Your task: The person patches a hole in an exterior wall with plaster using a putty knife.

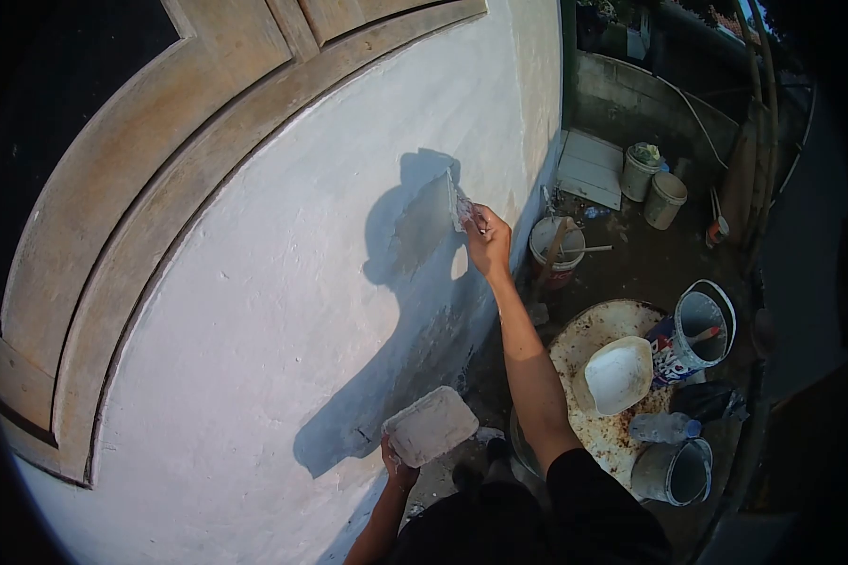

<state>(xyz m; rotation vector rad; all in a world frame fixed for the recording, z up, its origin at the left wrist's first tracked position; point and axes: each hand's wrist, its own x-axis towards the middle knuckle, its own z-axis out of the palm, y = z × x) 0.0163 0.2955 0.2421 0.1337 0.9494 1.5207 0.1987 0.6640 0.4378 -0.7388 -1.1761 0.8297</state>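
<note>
Beside the wooden window frame (113, 169), the wall (207, 330) looks mostly coated white; well below the frame, patchy grey seems left. Across from it, the right hand (490, 247) grips a putty knife (453, 196); lower down, the left (400, 463) clasps a smeared rectangular tub (432, 427).

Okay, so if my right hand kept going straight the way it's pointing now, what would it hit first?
The white wall, most likely with the scraper in your right hand first; its blade looks almost against it, though exact depth is unclear.
</note>
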